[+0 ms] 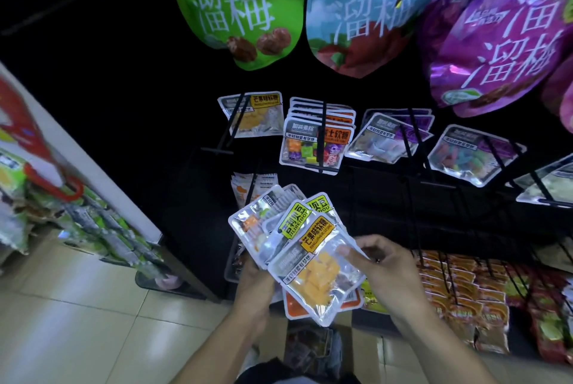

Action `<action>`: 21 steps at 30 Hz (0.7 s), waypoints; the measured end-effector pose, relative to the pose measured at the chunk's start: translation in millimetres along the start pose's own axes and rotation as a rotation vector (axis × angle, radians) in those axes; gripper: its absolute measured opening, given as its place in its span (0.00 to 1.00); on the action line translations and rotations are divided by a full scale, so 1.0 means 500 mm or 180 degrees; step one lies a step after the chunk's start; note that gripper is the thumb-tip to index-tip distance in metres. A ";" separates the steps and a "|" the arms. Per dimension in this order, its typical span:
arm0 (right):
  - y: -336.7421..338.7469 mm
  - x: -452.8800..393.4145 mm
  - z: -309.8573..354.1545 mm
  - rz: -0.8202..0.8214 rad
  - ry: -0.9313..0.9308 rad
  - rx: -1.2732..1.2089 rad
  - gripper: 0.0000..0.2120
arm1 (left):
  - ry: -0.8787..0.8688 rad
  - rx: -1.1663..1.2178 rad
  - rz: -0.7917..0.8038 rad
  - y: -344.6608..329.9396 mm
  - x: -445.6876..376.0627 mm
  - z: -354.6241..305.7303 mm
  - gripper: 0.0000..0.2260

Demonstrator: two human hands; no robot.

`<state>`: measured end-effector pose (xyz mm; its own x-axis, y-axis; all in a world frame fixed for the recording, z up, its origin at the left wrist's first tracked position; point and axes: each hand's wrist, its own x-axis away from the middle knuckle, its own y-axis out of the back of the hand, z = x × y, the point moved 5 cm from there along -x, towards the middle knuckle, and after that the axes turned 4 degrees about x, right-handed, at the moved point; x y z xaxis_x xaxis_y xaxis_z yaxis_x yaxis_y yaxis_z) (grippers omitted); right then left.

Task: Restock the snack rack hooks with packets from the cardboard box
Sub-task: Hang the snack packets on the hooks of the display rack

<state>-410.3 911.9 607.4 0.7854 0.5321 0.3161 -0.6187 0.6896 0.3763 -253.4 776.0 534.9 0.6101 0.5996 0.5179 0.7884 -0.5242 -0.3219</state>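
Observation:
A fanned stack of clear candy packets with yellow labels and orange mango pieces [313, 272] sits in front of the black snack rack. My left hand [255, 284] grips the stack from below on its left side. My right hand [381, 262] pinches the right edge of the top packet, thumb on its face. One matching mango packet [252, 115] hangs on the upper left rack hook [217, 149]. The cardboard box [313, 343] lies on the floor under my arms, mostly hidden.
Other hooks carry candy packets [316, 141] and purple-labelled ones [474, 152]. Big green [238, 8], blue [362, 11] and purple bags [502, 33] hang overhead. Orange snack packs [465, 290] fill the lower right. A shelf of goods [46, 185] stands at left on a tiled floor.

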 end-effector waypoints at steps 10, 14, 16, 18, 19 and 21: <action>0.008 0.003 0.055 0.0263 0.0157 -0.1043 0.08 | -0.0025 0.0166 -0.0134 0.081 -0.034 -0.004 0.30; -0.071 0.016 0.094 0.1690 -0.0658 -0.2061 0.17 | 0.0012 0.0213 -0.0192 0.124 -0.032 0.006 0.34; -0.113 0.011 0.108 0.1952 -0.0798 -0.2007 0.16 | 0.0000 0.0168 -0.0246 0.142 -0.028 0.013 0.35; -0.151 -0.005 0.125 0.1850 -0.0747 -0.1840 0.17 | 0.0079 0.0177 -0.0307 0.157 -0.028 0.021 0.34; -0.165 -0.020 0.131 0.1682 -0.0626 -0.1751 0.18 | 0.0124 0.0185 -0.0329 0.162 -0.028 0.023 0.34; -0.188 -0.046 0.156 0.1310 -0.0225 -0.1348 0.13 | 0.0157 0.0187 -0.0350 0.170 -0.027 0.027 0.36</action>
<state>-371.7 796.9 632.6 0.4703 0.7734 0.4251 -0.7998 0.5771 -0.1651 -193.9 731.5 489.8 0.5164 0.6203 0.5904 0.8544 -0.4198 -0.3062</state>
